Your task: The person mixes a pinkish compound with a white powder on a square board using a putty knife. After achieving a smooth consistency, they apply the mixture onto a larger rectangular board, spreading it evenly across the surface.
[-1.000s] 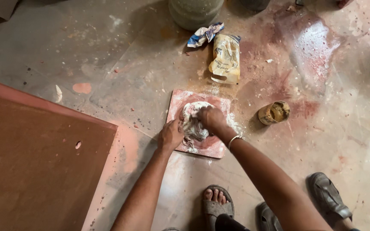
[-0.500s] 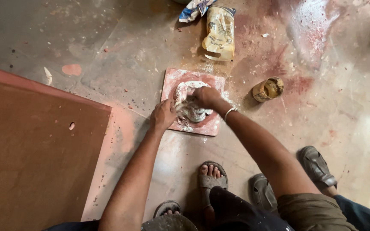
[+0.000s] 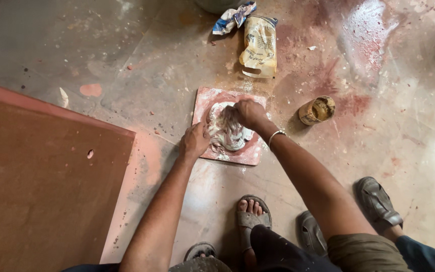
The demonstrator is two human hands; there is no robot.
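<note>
- Since earlier: right hand [image 3: 249, 112] has shifted to paste's upper right edge.
- Right grip curled, pressing white paste [image 3: 226, 132] on pink tile [image 3: 250, 153], floor.
- Left hand [image 3: 195, 141] spread, steadying tile's left edge.
- Small tin [image 3: 317, 110] just right.

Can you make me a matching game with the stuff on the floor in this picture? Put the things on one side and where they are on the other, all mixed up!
Things:
1. small open tin
2. yellowish bag
3. big brown board
4. whitish paste

Places:
A. on the small pink slab, under the right hand
B. lying flat on the left side of the floor
C. just right of the pink slab
D. above the slab, next to a crumpled wrapper

Pairs: 1-C, 2-D, 3-B, 4-A
</note>
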